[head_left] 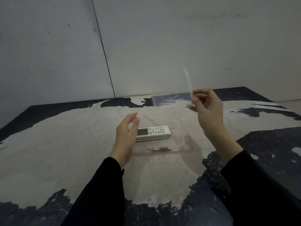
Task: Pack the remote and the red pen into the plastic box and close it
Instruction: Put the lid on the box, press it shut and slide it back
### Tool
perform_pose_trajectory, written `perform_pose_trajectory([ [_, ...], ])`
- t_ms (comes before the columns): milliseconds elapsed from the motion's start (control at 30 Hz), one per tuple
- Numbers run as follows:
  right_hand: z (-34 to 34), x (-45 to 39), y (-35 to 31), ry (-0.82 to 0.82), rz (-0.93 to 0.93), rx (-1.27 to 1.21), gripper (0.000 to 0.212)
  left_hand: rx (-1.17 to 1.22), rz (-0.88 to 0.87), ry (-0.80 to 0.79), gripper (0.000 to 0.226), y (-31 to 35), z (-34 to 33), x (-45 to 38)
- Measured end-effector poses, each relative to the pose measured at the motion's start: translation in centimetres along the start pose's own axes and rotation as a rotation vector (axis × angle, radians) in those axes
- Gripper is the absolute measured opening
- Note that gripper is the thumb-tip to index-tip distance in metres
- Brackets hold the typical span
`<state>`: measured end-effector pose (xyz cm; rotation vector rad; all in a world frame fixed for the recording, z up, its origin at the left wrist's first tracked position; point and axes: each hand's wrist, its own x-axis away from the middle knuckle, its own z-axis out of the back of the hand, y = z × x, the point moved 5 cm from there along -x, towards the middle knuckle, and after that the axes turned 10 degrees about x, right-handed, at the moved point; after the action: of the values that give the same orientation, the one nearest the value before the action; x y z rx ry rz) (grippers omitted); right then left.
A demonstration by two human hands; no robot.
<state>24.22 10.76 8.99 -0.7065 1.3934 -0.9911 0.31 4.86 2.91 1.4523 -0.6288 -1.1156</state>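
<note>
The desk [65,144] carries a clear plastic box [187,144], hard to make out, in which the remote [156,132] and red pen [161,149] appear to lie. The lid [172,95] is raised, its edge pinched by the right hand [206,110]. The left hand [127,136], its grip spread and empty, hovers beside the remote. Closing seems the step in hand; the lid must be lowered squarely and pressed.

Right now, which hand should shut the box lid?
The right hand, probably. It already pinches the raised clear lid. The left hand is open and holds nothing, beside the remote and the red pen.
</note>
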Motion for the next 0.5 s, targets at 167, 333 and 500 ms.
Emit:
perform_pose_trajectory([
  [167, -1.6, 2.3, 1.9, -0.272, -0.369, -0.255, 0.037, 0.242, 0.093, 0.124, 0.038, 0.7, 1.5, -1.0],
  [333, -1.8, 2.8, 3.7, -0.381, -0.426, 0.147, 0.034, 0.195, 0.145, 0.114, 0.039, 0.4, 2.5, -1.5],
  [500, -1.6, 2.9, 3.5, -0.347, -0.156, 0.662, 0.028, -0.199, 0.141, 0.013, 0.029, 1.1, 3.3, -1.7],
])
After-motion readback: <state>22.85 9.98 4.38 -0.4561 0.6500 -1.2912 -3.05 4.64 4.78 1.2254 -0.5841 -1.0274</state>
